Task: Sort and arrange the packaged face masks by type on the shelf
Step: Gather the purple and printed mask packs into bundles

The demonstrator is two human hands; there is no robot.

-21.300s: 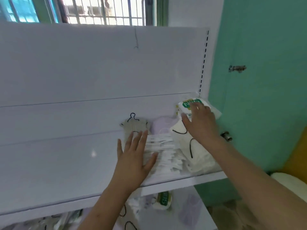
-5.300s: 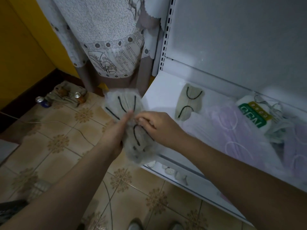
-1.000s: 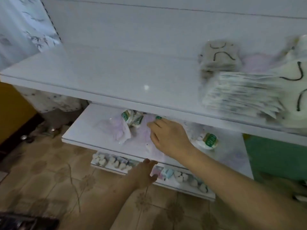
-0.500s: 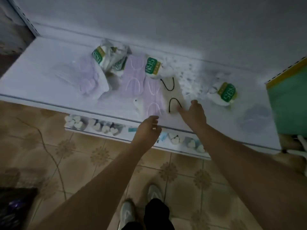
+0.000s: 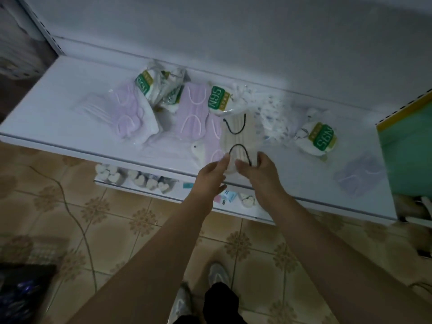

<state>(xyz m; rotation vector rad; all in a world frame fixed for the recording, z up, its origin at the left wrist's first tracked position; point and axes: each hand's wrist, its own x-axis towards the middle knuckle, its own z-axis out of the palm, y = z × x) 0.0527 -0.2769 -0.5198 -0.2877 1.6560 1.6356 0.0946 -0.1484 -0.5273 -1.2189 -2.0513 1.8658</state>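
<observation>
Three N95 packs point(image 5: 217, 101), one cream mask pack point(image 5: 238, 139), two hands point(image 5: 211, 176).

One head camera looks steeply down, close over the shelf point(image 5: 70, 127).

Bare shelf point(image 5: 292, 174) right of both hands; mask packs point(image 5: 194, 113) crowd the left and back.
</observation>
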